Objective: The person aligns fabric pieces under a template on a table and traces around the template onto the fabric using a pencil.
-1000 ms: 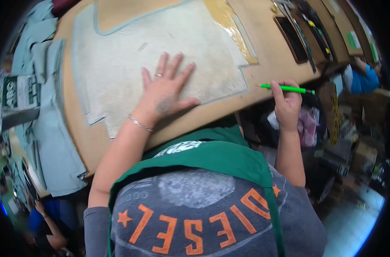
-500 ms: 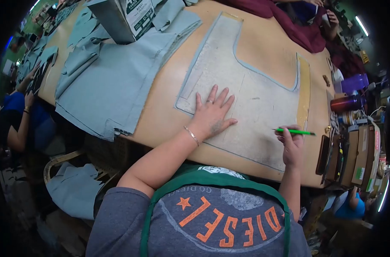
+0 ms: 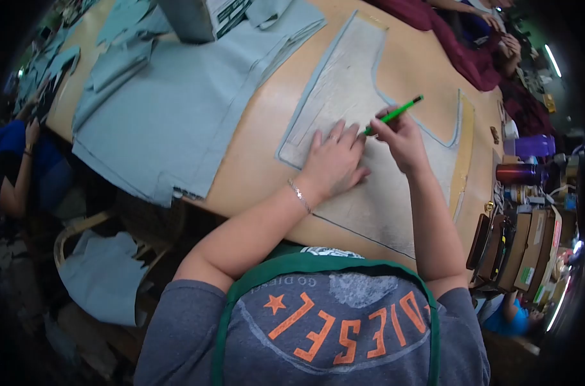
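My left hand (image 3: 336, 161) lies flat with fingers spread on a pale, worn pattern template (image 3: 395, 199). The template has a deep U-shaped cut-out and yellow tape along its right end. Pale blue-grey cloth shows along its edges. In my right hand (image 3: 402, 138) is a slim green pen (image 3: 398, 114), gripped between thumb and fingers. Its lower tip is close to the fingers of my left hand, over the template; whether it touches the surface I cannot tell.
Stacked blue-grey fabric (image 3: 170, 122) covers the table's left side, with a metal tin (image 3: 188, 19) on it. Maroon cloth (image 3: 456, 48) lies at the back right near another person's hands (image 3: 508, 48). A dark tumbler (image 3: 516, 174) and boxes (image 3: 530, 251) line the right edge.
My right hand has moved up and left with the pen, from the template's right end to beside my left hand. The left hand remains on the template.
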Available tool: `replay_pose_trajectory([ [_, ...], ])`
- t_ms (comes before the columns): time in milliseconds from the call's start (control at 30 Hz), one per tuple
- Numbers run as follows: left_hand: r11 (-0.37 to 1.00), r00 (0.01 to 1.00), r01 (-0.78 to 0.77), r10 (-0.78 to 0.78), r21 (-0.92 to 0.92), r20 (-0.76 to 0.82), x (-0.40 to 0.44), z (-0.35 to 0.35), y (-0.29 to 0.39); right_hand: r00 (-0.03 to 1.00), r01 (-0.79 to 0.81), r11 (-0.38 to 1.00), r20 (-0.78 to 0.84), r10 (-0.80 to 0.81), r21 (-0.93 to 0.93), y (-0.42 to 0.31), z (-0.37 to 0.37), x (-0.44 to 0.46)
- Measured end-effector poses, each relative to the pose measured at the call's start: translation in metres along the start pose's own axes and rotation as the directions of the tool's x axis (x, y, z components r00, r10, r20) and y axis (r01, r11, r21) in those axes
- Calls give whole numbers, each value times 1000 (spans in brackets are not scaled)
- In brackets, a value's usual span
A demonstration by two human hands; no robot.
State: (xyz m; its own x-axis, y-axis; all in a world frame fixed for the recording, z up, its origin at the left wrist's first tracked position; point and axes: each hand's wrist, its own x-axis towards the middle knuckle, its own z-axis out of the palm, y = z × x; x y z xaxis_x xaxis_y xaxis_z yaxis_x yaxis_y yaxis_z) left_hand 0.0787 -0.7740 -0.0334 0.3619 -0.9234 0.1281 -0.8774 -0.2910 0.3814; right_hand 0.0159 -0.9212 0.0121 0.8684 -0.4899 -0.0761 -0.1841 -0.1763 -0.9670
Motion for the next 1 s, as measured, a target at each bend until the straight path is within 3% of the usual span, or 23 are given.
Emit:
replay_pose_trajectory([
  [67,998,1000,4,-3,59,-16,0,-8,-11,997,42,996,72,-36,-79,-9,20,20],
  [167,998,998,41,-39,48,-45,-10,2,-21,982,30,999,186,-25,-27,-11,52,41],
  [200,998,996,54,-53,-20,74,-9,3,-23,977,-42,997,207,56,-68,-17,61,44],
  [300,996,996,90,-90,-6,8,-9,11,-23,958,20,1000,286,-18,-4,-11,86,51],
  [333,996,989,93,-94,14,112,-8,4,-22,945,-31,998,324,44,-48,-9,92,52],
  [433,994,998,48,-45,-103,34,-7,14,-29,915,-8,973,391,99,-229,-14,109,46],
  [467,998,998,56,-56,25,30,-6,11,-27,914,-30,968,385,127,-247,-16,113,43],
  [667,999,998,13,-10,46,-55,-6,18,-30,905,21,961,413,99,-276,1,114,42],
  [767,1000,999,13,-14,-12,-37,-4,19,-29,902,145,933,432,13,-331,7,114,42],
  [833,999,998,19,-22,-38,-61,-7,22,-30,905,92,939,422,60,-332,0,113,42],
  [1000,997,996,83,-83,-6,22,-8,-3,-20,969,198,898,219,-117,-394,14,81,83],
])
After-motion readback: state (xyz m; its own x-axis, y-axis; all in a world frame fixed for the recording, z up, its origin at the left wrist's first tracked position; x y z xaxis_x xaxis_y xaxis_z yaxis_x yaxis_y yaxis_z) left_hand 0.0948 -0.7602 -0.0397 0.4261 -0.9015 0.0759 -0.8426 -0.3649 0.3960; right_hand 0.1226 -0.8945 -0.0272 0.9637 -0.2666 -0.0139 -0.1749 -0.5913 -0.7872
